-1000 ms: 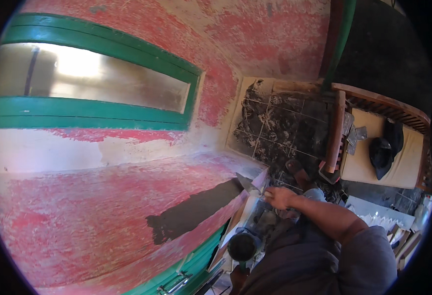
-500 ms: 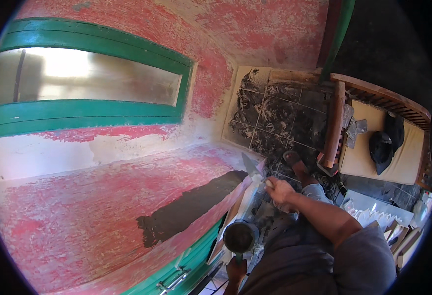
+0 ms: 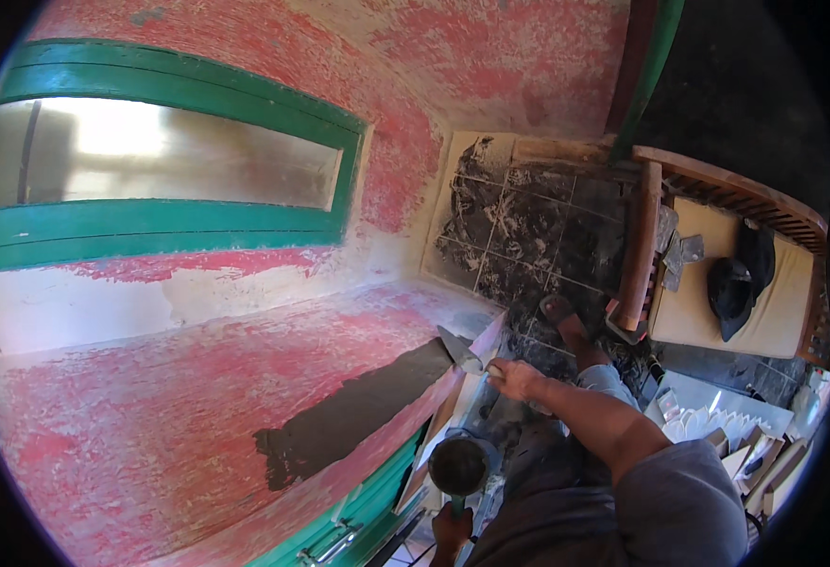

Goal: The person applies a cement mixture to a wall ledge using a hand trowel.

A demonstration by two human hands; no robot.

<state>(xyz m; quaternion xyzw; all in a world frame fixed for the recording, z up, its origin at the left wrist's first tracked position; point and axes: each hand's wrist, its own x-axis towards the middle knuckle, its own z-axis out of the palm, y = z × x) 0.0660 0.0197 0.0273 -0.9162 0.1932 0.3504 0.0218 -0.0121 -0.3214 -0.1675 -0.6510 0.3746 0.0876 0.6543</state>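
Observation:
My right hand [image 3: 521, 379] is closed round the handle of a pointed trowel [image 3: 458, 351]. Its blade lies at the far right end of a dark grey strip of wet mortar [image 3: 358, 408], which is spread along a scraped pink ledge [image 3: 169, 397]. Lower down, my left hand [image 3: 453, 523] grips the green handle of a round dipper [image 3: 459, 465]. Dark mortar shows inside the dipper, held beside the ledge's front edge. Part of the left hand's fingers is hidden under the handle.
A green-framed window [image 3: 188, 222] is set in the wall at left. Smeared dark floor tiles [image 3: 533, 222] lie ahead. At right stands a wooden bench [image 3: 684, 283] with a black cap [image 3: 731, 293] on its cushion. Tiles and boards [image 3: 731, 425] are stacked near my right elbow.
The trowel has moved left and slightly down, from beyond the mortar strip's end onto it, my right hand moving with it. The left hand and dipper have barely shifted.

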